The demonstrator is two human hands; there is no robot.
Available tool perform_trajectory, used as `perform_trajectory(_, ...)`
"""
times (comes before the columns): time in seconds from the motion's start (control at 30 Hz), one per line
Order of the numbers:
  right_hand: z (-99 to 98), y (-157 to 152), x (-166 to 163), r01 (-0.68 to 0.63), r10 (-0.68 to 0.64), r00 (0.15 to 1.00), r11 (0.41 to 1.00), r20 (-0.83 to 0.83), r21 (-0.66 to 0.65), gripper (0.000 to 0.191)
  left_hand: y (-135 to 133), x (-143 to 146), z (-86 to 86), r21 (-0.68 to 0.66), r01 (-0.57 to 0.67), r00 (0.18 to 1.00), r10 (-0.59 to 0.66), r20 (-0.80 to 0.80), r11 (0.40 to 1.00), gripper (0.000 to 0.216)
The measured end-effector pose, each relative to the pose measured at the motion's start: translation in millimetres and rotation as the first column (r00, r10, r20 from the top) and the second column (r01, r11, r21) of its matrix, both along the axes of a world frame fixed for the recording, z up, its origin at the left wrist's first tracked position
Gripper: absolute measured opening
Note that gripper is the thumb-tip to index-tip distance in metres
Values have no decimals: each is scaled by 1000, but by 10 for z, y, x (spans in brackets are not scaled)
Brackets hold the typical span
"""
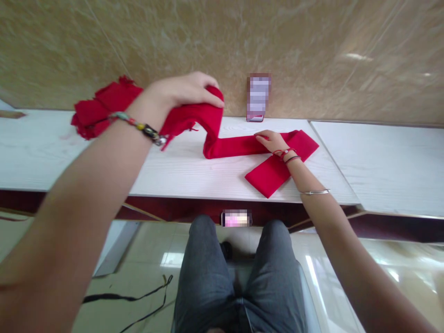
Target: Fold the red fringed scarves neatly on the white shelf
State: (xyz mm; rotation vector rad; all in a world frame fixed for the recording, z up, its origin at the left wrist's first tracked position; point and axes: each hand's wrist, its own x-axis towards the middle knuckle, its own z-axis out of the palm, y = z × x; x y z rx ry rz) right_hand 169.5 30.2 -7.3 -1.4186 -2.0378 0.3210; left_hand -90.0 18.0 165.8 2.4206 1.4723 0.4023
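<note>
A long red cloth strip [236, 145] runs across the white table. My left hand [189, 89] is raised over the table, its fingers closed around a bent stretch of the strip. From there the cloth drops to the tabletop and runs to my right hand [272, 142], whose thumb and fingers are closed at the strip's upper edge. Beyond that hand the strip folds over, and a flat red length slants down toward the table's front edge. Behind my left forearm lies a red cloth pile [104, 106] with frayed edges; my arm hides part of it.
A phone [258, 98] leans upright against the tan marbled wall [194, 41]. Another phone [236, 218] lies in the dark red shelf under the white table [180, 180]. A seam divides the tabletop at right. My legs are below, and a black strap [138, 296] lies on the floor.
</note>
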Motion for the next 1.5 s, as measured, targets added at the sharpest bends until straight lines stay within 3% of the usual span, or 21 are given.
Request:
perform_trajectory(0.1,73,-12,16,120,-166,954,975,-250,-188,26,-46,663,-397,-54,67,986,-58,154,996,27)
perform_trajectory(0.23,178,-84,79,61,-288,832,897,-473,-438,29,27,1107,-970,-240,118,961,-50,272,964,7)
perform_trajectory(0.3,219,-127,116,1,-255,850,875,-460,-484,30,109,1098,-1148,-415,182,927,-15,374,891,22)
perform_trajectory(0.37,247,-156,136,-9,-190,912,876,-363,-482,31,194,988,-1257,-553,286,871,29,491,783,39)
perform_trajectory(0.4,258,-164,139,-10,-143,943,891,-301,-454,30,232,918,-1296,-564,298,848,57,527,770,43)
perform_trajectory(0.5,282,-177,135,-43,-8,991,927,-134,-372,24,310,736,-1397,-429,211,815,84,573,878,42)
perform_trajectory(0.57,297,-193,139,-61,32,997,906,-76,-418,33,321,670,-1458,-241,177,858,-29,513,954,31)
perform_trajectory(0.67,319,-239,158,-54,10,996,864,-89,-501,47,284,646,-1517,-7,268,916,-253,313,963,21)
perform_trajectory(0.73,331,-274,167,-87,5,987,861,-162,-501,46,248,656,-1525,25,333,915,-330,232,942,25)
perform_trajectory(0.87,358,-332,157,-174,14,944,869,-329,-462,41,222,670,-1506,20,359,905,-353,238,933,29)
perform_trajectory(1.0,397,-353,169,-236,96,939,879,-332,-413,37,245,655,-1494,7,390,882,-376,284,921,24)
perform_trajectory(1.1,412,-325,252,-176,133,976,946,-172,-270,28,263,634,-1483,-1,405,857,-379,348,914,21)
perform_trajectory(1.2,398,-276,403,-80,100,987,984,127,-156,21,289,605,-1476,-45,406,832,-349,430,913,17)
perform_trajectory(1.3,386,-252,560,-64,137,933,973,332,-221,18,320,571,-1478,-70,390,813,-308,494,918,15)
perform_trajectory(1.5,389,-280,669,-116,231,860,957,455,-267,27,305,522,-1460,-93,381,870,-322,374,920,21)
